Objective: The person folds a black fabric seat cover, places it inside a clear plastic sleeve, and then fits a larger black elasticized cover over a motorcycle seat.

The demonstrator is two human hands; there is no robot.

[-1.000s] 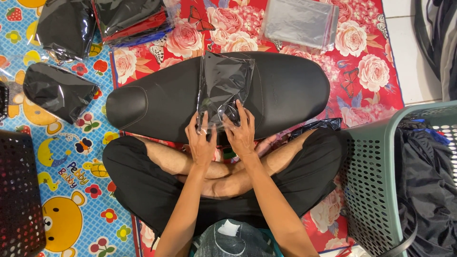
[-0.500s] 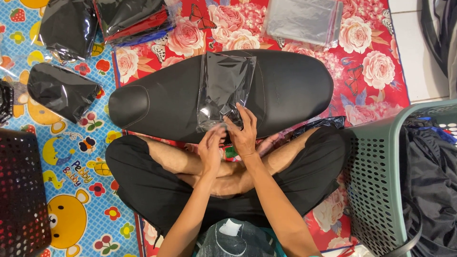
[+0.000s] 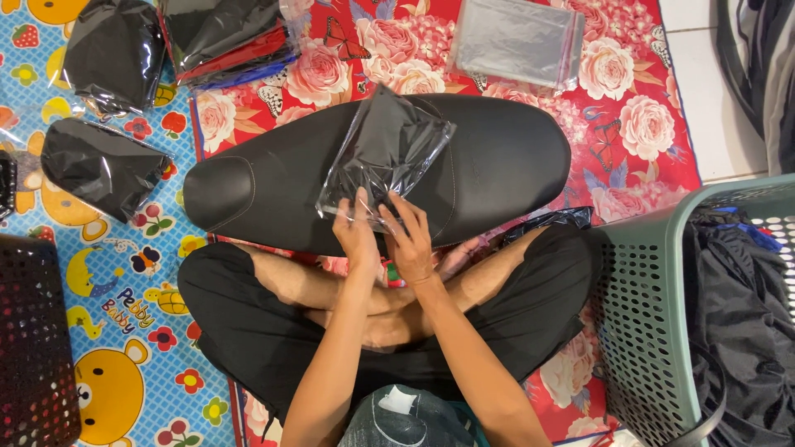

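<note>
You sit cross-legged on a flowered floor mat (image 3: 638, 141), a long black seat (image 3: 497, 165) across your knees. On it, both your left hand (image 3: 358, 236) and right hand (image 3: 410, 240) pinch the near open edge of a clear bag (image 3: 385, 157) already holding black fabric; sealing looks left. A basket (image 3: 646, 314) crowds your right.

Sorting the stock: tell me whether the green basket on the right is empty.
No, the green basket holds dark folded fabric that shows above its rim and through its slotted wall.
</note>
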